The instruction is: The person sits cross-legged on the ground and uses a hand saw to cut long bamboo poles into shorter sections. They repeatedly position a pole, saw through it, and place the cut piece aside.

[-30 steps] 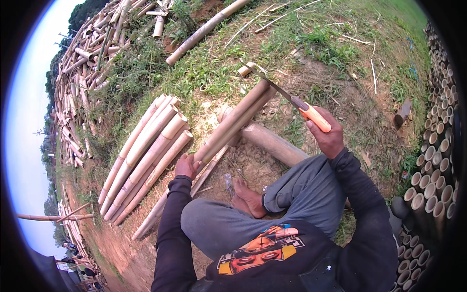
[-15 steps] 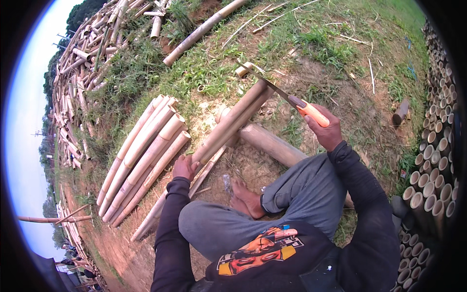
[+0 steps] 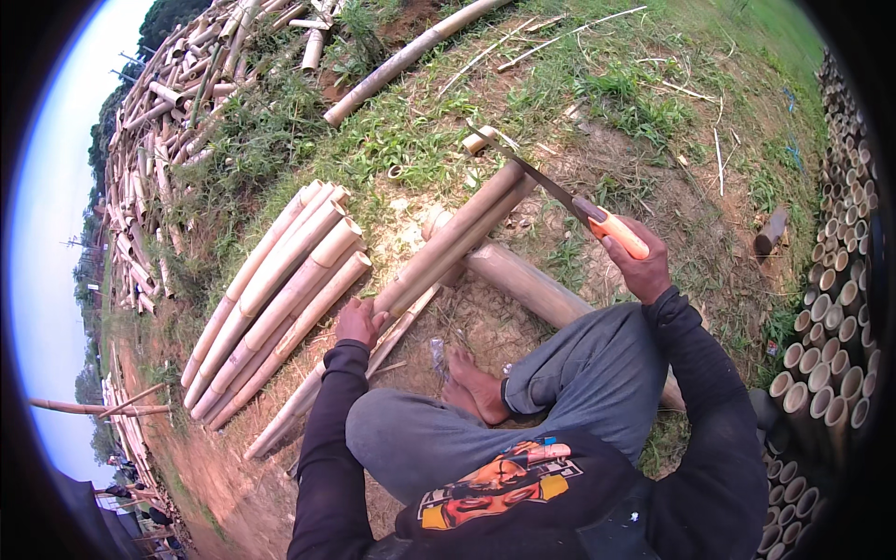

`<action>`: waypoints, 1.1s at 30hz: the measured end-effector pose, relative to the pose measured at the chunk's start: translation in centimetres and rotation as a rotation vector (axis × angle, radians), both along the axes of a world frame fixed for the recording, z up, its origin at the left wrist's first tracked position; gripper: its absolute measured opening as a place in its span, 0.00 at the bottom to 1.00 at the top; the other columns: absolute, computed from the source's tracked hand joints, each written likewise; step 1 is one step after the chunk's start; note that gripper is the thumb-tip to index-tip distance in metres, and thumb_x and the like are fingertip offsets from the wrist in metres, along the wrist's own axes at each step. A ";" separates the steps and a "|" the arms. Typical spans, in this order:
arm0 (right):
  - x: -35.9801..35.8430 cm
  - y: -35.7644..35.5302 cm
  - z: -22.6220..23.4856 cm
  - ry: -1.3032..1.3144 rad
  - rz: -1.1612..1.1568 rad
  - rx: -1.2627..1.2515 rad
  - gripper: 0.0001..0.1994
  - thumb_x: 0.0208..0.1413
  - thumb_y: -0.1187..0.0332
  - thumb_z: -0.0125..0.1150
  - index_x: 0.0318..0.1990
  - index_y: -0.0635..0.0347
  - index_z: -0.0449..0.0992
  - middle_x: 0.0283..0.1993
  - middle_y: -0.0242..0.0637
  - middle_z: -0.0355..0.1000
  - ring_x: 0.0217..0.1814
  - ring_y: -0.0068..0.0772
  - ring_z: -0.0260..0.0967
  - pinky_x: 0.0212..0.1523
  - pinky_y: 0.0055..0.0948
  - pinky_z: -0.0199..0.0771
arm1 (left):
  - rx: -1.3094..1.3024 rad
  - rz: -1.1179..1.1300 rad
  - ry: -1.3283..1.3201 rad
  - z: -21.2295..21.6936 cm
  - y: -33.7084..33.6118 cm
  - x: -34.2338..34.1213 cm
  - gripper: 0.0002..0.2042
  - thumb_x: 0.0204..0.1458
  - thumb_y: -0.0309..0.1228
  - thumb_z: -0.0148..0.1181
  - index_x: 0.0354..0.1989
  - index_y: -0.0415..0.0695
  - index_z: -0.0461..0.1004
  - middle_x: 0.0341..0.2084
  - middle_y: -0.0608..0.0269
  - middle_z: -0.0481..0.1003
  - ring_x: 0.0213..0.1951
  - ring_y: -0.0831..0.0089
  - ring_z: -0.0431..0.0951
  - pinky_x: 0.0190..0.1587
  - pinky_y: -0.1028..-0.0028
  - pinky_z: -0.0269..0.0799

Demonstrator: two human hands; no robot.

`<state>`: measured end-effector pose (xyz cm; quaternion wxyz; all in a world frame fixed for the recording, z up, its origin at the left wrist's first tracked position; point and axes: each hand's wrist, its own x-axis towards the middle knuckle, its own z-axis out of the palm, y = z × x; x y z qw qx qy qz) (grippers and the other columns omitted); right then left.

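Note:
In my right hand [image 3: 642,264] is the orange handle of a pruning saw [image 3: 560,194] with a long, slightly curved blade. The blade lies across the far end of a bamboo pole [image 3: 457,233]; whether its teeth are cutting in cannot be made out. My left hand [image 3: 360,323] is closed around the near end of this pole. The pole slants away from me and rests across a thicker log [image 3: 527,280] on the ground. A short bamboo offcut [image 3: 479,140] lies just past the pole's far end.
Several cut bamboo poles [image 3: 280,289] lie side by side at my left. A big heap of bamboo [image 3: 177,121] rises at the far left, and stacked bamboo [image 3: 831,336] stands at the right. One long pole [image 3: 411,61] lies on the grass ahead. My bare foot [image 3: 478,383] is near the log.
The whole view has shifted a little. The saw handle has moved slightly back toward me and to the right; my left hand keeps its hold on the bamboo pole.

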<state>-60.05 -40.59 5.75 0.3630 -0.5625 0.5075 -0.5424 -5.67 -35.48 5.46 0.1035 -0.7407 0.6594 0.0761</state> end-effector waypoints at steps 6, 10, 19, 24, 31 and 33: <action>0.8 -1.5 -0.7 -0.016 0.007 -0.014 0.21 0.63 0.66 0.75 0.60 0.64 0.81 0.48 0.35 0.85 0.46 0.18 0.79 0.48 0.24 0.81 | -0.026 -0.054 -0.018 -1.1 1.1 0.0 0.22 0.63 0.47 0.64 0.57 0.44 0.74 0.51 0.50 0.76 0.52 0.46 0.79 0.54 0.53 0.77; 1.7 -2.0 -0.8 0.066 -0.066 0.016 0.21 0.63 0.66 0.76 0.60 0.64 0.81 0.49 0.35 0.84 0.48 0.18 0.79 0.50 0.24 0.81 | -0.131 -0.131 -0.013 -1.6 6.8 1.4 0.22 0.64 0.42 0.63 0.57 0.41 0.67 0.47 0.45 0.74 0.50 0.43 0.79 0.51 0.51 0.78; 2.0 -2.1 -2.3 -0.059 -0.016 0.106 0.20 0.64 0.70 0.74 0.61 0.65 0.80 0.51 0.32 0.82 0.48 0.17 0.76 0.50 0.23 0.80 | 0.187 -0.163 -0.062 -3.4 24.6 9.3 0.22 0.63 0.42 0.58 0.60 0.43 0.66 0.49 0.48 0.76 0.54 0.50 0.81 0.55 0.50 0.76; 1.9 -2.3 -2.6 -0.081 -0.008 0.080 0.20 0.65 0.69 0.73 0.61 0.67 0.80 0.48 0.31 0.80 0.45 0.16 0.76 0.45 0.21 0.79 | 0.374 0.022 -0.296 -2.9 26.7 9.3 0.28 0.62 0.50 0.64 0.63 0.45 0.69 0.54 0.51 0.77 0.57 0.52 0.79 0.63 0.46 0.67; 3.3 -1.4 -2.7 -0.114 -0.053 0.100 0.19 0.66 0.70 0.71 0.61 0.65 0.79 0.45 0.31 0.80 0.37 0.16 0.76 0.35 0.19 0.78 | -0.554 -0.170 -0.011 -4.1 8.5 1.2 0.38 0.49 0.51 0.75 0.65 0.47 0.69 0.55 0.52 0.75 0.62 0.55 0.74 0.66 0.54 0.67; 3.6 -1.3 -2.5 -0.116 -0.073 0.130 0.19 0.66 0.70 0.72 0.62 0.65 0.79 0.44 0.31 0.80 0.37 0.17 0.77 0.35 0.19 0.78 | -0.434 -0.102 -0.003 -3.9 3.3 0.2 0.40 0.45 0.49 0.79 0.65 0.47 0.69 0.52 0.51 0.78 0.59 0.53 0.78 0.63 0.55 0.71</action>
